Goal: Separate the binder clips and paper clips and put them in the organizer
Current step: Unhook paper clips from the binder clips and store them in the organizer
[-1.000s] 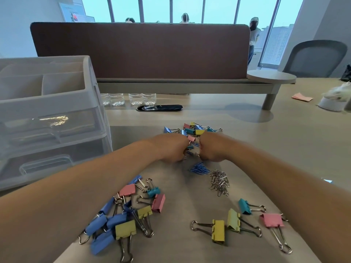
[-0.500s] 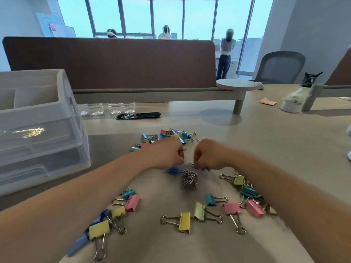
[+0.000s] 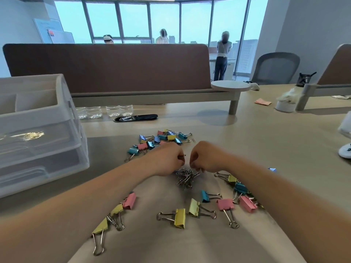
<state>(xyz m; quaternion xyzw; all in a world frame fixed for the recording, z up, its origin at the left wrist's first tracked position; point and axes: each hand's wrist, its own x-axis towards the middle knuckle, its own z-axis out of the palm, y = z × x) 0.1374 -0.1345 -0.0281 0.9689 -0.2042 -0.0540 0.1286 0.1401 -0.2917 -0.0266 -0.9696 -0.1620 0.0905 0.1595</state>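
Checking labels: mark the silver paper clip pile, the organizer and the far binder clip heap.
silver paper clip pile point(image 3: 187, 176), head view, middle of the heap
organizer point(image 3: 38, 115), head view, front rim of top tray
far binder clip heap point(image 3: 171, 137), head view, yellow clip near its middle

No words or numbers can be read here. Far beyond the left hand point(image 3: 169, 158), up against the wall, leans a white board point(image 3: 57, 32) with a small red and blue patch on it. Any writing on it is too small and blurry to make out.
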